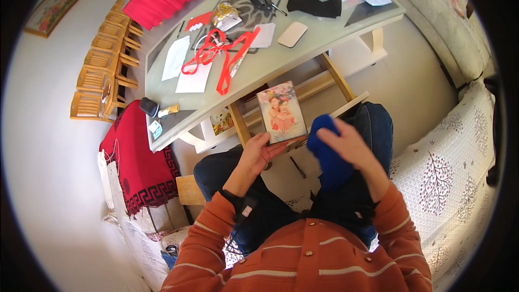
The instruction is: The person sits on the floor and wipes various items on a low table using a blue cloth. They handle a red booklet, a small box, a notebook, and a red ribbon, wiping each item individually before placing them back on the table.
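Note:
A photo panel (282,111), showing two figures in pink among blossoms, is tilted up above the pulled-out drawer frame. My left hand (259,152) grips its lower edge, with the thumb at the lower left corner. In my right hand (346,142) is a blue cloth (330,158), bunched under the thumb and hanging towards my knee. The cloth is beside the panel's lower right corner; whether they touch I cannot tell. Below, between my knees, a slim dark object (298,167) lies on a pale surface.
The glass-topped table (312,54) bears a red ribbon (225,59), a black cloth (314,5), a pale rounded case (292,34), a black-handled tool (263,4) and papers. The open drawer's wooden side (338,77) juts towards me. A patterned sofa cover (438,170) is on my right.

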Available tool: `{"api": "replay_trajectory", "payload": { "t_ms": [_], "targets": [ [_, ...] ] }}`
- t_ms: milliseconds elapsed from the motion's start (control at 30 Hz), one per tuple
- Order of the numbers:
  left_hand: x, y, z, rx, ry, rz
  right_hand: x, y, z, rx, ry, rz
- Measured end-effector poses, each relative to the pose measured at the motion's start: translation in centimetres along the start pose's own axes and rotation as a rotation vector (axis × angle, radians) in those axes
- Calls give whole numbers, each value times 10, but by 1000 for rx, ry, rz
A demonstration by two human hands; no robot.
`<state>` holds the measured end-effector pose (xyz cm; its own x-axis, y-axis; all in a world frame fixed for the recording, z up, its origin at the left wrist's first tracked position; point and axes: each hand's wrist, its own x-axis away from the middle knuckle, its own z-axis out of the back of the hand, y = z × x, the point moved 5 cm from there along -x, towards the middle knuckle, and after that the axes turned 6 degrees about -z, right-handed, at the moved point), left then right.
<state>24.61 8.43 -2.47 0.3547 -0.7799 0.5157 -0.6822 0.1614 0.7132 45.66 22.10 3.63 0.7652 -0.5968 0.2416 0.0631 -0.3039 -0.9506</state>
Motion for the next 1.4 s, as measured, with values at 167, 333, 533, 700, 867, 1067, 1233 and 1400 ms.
{"api": "replay_trajectory", "payload": {
  "t_ms": [167, 333, 533, 700, 867, 1067, 1233, 1400],
  "targets": [
    [-87, -3, 50, -127, 249, 112, 20, 2, 77, -779, 72, -49],
    [-215, -14, 117, 86, 528, 110, 30, 27, 80, -761, 372, -195],
    [-316, -7, 200, 179, 712, -9, 14, 22, 72, -1208, 212, -443],
    [-360, 3, 245, 147, 756, -53, -26, 9, 68, -1498, -836, 302],
    [-360, 3, 231, 10, 727, -53, 16, 72, 86, -1445, -686, -178],
    [-231, -4, 51, -834, 205, 67, 39, 97, 80, -1463, -142, -268],
    [-166, 109, -65, -1338, -55, -633, 27, 40, 82, -756, 413, -405],
    [-198, 206, -66, -1782, 288, -1169, 16, 11, 86, -336, 373, -254]
  ]
}}
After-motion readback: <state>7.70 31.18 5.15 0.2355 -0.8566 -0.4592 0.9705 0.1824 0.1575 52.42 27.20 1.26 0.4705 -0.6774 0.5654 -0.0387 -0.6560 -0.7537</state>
